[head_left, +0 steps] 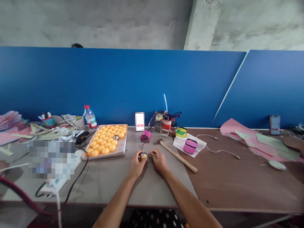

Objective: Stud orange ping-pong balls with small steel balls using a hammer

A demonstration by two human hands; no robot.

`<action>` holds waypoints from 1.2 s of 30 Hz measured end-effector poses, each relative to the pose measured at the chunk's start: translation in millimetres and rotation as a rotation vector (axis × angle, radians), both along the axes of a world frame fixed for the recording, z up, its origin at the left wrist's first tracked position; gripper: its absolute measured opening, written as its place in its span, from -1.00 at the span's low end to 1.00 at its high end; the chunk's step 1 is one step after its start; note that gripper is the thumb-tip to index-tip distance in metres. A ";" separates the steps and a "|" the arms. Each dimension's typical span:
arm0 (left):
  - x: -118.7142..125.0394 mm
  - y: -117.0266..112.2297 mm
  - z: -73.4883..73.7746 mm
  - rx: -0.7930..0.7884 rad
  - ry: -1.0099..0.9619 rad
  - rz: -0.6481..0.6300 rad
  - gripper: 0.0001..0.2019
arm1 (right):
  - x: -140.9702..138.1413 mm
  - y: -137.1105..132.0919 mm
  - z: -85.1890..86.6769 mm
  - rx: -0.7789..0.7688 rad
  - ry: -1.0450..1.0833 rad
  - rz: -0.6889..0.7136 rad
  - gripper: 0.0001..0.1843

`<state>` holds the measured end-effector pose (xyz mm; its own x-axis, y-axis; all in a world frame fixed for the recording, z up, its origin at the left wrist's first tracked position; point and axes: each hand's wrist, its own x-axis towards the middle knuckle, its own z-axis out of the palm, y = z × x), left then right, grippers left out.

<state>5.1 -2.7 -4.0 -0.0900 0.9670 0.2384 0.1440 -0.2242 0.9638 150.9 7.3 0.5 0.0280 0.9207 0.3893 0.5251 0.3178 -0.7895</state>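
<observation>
My left hand [137, 164] is closed around a small yellow ball [143, 156] with a metal part on it. My right hand [158, 159] pinches the same piece from the right, where small metal fittings [149, 156] show between the fingers. Both hands rest on the grey tabletop, right in front of me. A short line of metal bits [141, 146] runs from my hands toward a pink mesh cup [145, 136]. To the left stands a white tray [121, 149] filled with several orange-yellow balls [106, 140].
A wooden-handled hammer [177, 156] lies just right of my hands. Behind are cups, a water bottle [90, 118], a pink case [190, 146] on white paper and a white cable. A power strip with a red cord sits left. Other people's hands show at both edges. Pink paper [255, 139] lies far right.
</observation>
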 end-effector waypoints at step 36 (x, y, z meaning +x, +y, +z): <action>-2.3 -0.2 6.3 -0.032 -0.074 -0.105 -0.59 | 4.2 0.6 -6.6 -0.031 0.273 0.014 -0.82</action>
